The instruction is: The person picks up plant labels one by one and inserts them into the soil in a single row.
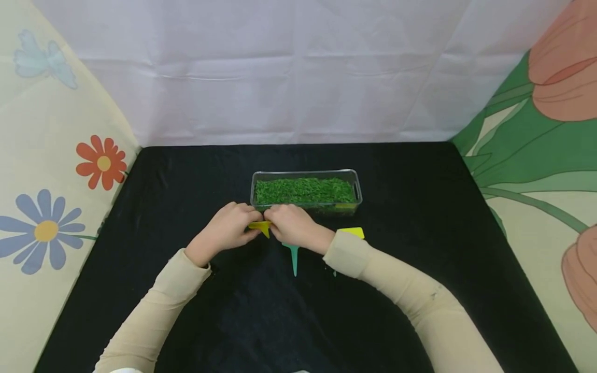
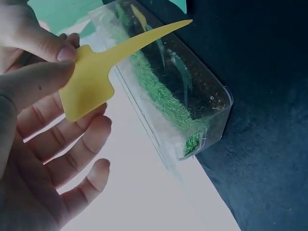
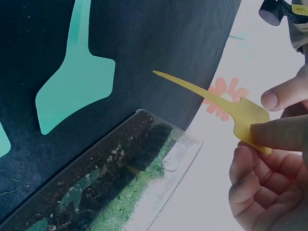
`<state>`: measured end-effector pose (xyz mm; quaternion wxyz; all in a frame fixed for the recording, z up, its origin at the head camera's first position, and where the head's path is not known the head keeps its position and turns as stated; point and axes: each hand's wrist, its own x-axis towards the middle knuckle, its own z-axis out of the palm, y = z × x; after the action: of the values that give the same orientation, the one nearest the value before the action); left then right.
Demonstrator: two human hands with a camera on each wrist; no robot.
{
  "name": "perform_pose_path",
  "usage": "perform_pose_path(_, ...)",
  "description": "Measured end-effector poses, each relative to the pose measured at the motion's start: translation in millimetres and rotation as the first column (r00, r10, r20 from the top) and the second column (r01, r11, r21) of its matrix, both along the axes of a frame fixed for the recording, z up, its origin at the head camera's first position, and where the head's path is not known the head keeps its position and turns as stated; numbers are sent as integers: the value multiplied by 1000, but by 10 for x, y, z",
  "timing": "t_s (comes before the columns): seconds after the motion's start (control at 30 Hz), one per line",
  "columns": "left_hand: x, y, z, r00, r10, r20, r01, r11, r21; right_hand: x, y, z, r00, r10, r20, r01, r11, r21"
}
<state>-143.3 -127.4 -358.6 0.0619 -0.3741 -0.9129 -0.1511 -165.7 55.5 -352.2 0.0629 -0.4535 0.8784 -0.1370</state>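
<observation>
Both hands meet just in front of the clear planter box, with a yellow T-shaped plant label [image 1: 261,226] between them. My left hand [image 2: 43,159] pinches the broad head of the label, thumb on its face and fingers behind. From the other side my right hand [image 3: 269,178] grips the same head by thumb and fingers, as the right wrist view shows. The label's long pointed stem sticks out free, away from the palms. A green plant label [image 1: 294,257] lies on the black cloth, its head partly hidden beneath my right hand in the head view.
The clear planter box [image 1: 359,194] holds bright green grass [image 1: 305,190] over dark soil. Another yellow label [image 1: 353,231] lies beside my right sleeve. Black cloth [image 1: 406,207] covers the table, a white sheet [image 1: 294,72] hangs behind, and flower-printed panels [image 1: 550,150] flank both sides.
</observation>
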Motion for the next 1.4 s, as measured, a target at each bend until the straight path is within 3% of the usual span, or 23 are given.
perform_pose_path(0.3,-43,28,51,999,-32,-2,32,999,-19,-7,19,9,1000,-12,12,12,1000,-11)
perform_pose_path(0.67,-57,-10,100,999,36,27,-36,999,-9,35,259,-23,988,-143,48,144,989,-14)
perform_pose_path(1.07,-108,-89,198,995,81,-53,-74,991,114,75,589,-142,977,-210,39,211,977,-26)
perform_pose_path(1.4,-215,-124,248,988,123,-96,-110,985,133,127,804,-166,963,-259,79,261,965,-8)
